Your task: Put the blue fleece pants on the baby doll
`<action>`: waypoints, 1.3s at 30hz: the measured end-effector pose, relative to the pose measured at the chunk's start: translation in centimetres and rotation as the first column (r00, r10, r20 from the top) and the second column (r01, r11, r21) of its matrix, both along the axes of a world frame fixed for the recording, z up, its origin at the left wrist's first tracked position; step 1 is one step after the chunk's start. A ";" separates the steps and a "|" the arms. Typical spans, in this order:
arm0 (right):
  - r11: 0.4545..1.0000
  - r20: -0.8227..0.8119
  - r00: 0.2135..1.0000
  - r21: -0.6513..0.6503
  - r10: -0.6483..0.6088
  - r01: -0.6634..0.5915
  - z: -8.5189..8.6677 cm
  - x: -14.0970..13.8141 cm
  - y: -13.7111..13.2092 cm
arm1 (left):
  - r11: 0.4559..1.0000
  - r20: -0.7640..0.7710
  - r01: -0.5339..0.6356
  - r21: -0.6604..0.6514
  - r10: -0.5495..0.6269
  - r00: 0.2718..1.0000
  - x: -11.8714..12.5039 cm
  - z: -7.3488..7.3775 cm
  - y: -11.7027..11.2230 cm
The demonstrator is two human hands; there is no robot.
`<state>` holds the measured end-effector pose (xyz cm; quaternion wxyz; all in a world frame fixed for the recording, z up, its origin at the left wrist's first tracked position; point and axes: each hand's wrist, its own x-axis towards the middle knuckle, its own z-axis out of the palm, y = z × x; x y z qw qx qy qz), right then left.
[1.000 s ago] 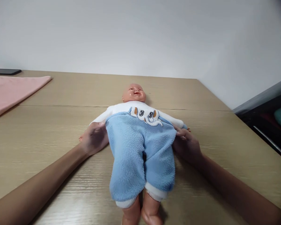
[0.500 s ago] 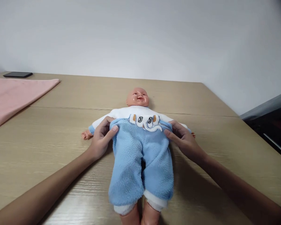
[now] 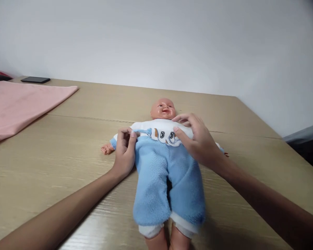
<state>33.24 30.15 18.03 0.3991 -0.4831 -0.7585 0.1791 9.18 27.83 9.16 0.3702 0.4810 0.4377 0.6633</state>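
A baby doll [image 3: 163, 108] lies on its back on the table, its head away from me and its bare legs towards me. It wears a white top [image 3: 158, 123] with blue cuffs and blue fleece trousers [image 3: 153, 180] with an embroidered elephant face [image 3: 167, 135] at the waist. My left hand [image 3: 125, 151] pinches the trousers' waist edge at the doll's left-hand side in view, drawing out a thin blue strip. Over the chest, my right hand [image 3: 198, 139] hovers with fingers apart, close to the elephant face and partly covering it. Whether its fingertips touch the cloth is unclear.
A pink cloth [image 3: 28, 104] lies flat at the left of the wooden table [image 3: 80, 194]. Behind it rests a dark flat phone-like object [image 3: 35, 80]. A white wall [image 3: 156, 45] rises beyond the far edge. A dark object [image 3: 307, 146] stands past the right edge.
My right hand has let go of the waist's right side and risen over the chest. My left hand still grips the left side. The whole view has shifted slightly, moving things rightwards.
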 end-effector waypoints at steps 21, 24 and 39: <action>0.642 0.747 0.184 -0.386 0.639 -0.663 0.6 -19.5 10.3 | 0.903 -0.297 -0.033 0.428 0.175 0.939 -0.1 -0.9 -0.9; 0.661 0.726 0.288 -0.294 0.624 -0.691 1.6 -17.4 11.2 | 0.894 -0.310 0.030 0.448 0.123 0.943 -0.2 -1.0 -1.0; 0.677 0.437 0.602 -0.021 0.669 -0.736 2.2 -5.4 6.7 | 0.826 -0.078 -0.030 0.563 0.089 0.993 0.3 -1.1 -1.1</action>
